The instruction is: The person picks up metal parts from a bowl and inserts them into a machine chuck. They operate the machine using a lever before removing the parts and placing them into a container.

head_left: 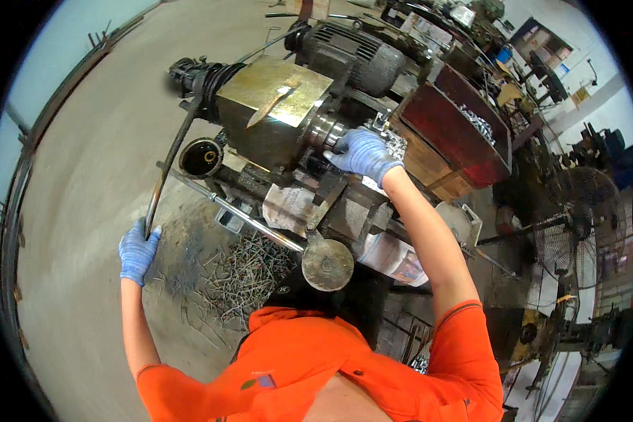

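Note:
My left hand (139, 252), in a blue knitted glove, is wrapped round the lower end of a long metal lever (163, 184). The lever runs up to the left end of a small lathe-like machine (260, 112). My right hand (364, 155), gloved alike, is at the shiny round spindle nose (325, 131) on the machine's right side. Its fingers are drawn together there; whatever they pinch is hidden. A brush with a wooden handle (264, 112) lies on the machine's brass-coloured top plate (274, 83).
Behind the machine sits a ribbed electric motor (352, 53). A red bin (450, 119) holding small metal parts stands to the right. Near me are a round metal disc (327, 265) and a long rod (250, 221). Metal shavings (243, 278) cover the floor below. A fan (577, 211) is farther right.

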### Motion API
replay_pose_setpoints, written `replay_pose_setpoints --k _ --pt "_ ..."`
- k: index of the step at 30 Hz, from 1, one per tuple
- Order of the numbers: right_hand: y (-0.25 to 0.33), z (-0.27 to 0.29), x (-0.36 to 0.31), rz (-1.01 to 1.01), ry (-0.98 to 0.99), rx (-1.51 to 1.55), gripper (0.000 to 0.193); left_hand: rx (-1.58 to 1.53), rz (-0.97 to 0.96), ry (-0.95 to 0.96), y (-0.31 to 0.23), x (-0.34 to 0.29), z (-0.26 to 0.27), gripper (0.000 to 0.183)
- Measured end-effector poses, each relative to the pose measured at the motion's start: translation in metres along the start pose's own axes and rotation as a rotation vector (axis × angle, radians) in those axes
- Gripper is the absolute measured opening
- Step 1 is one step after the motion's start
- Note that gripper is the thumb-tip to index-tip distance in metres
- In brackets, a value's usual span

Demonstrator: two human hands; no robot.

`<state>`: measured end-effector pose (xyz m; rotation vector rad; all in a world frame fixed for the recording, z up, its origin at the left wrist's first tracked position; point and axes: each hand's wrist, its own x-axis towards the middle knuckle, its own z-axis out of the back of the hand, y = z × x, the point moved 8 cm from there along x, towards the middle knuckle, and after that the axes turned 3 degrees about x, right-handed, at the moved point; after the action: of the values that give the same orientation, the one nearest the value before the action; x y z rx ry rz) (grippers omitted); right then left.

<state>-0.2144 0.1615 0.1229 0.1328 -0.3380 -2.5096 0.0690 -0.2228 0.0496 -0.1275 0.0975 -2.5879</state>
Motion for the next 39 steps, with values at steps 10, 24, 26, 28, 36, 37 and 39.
replay_pose_setpoints --k 10,24,26,28,36,37,39 --pt "0.015 -0.002 0.006 0.011 0.071 -0.183 0.049 0.079 0.074 -0.016 0.027 -0.044 0.002 0.03" --pt "0.015 -0.003 0.004 0.008 0.043 -0.19 0.062 0.42 -0.143 -0.263 0.087 0.043 0.006 0.006" --pt "0.017 -0.002 0.008 -0.001 0.059 -0.242 0.061 0.407 -0.158 -0.25 0.09 0.043 0.007 0.007" --pt "0.015 -0.006 0.014 -0.004 0.075 -0.156 0.061 0.41 -0.148 -0.238 0.084 0.039 0.007 0.007" --pt "0.011 -0.006 0.005 -0.073 0.116 -0.224 0.054 0.249 -0.274 -0.311 0.057 0.009 -0.009 0.009" --pt "0.014 -0.002 0.006 -0.029 0.087 -0.172 0.052 0.255 -0.333 -0.346 0.071 0.014 -0.01 0.01" --pt "0.022 0.006 0.003 0.036 -0.018 -0.169 0.049 0.387 -0.352 -0.327 0.11 0.058 -0.011 0.011"
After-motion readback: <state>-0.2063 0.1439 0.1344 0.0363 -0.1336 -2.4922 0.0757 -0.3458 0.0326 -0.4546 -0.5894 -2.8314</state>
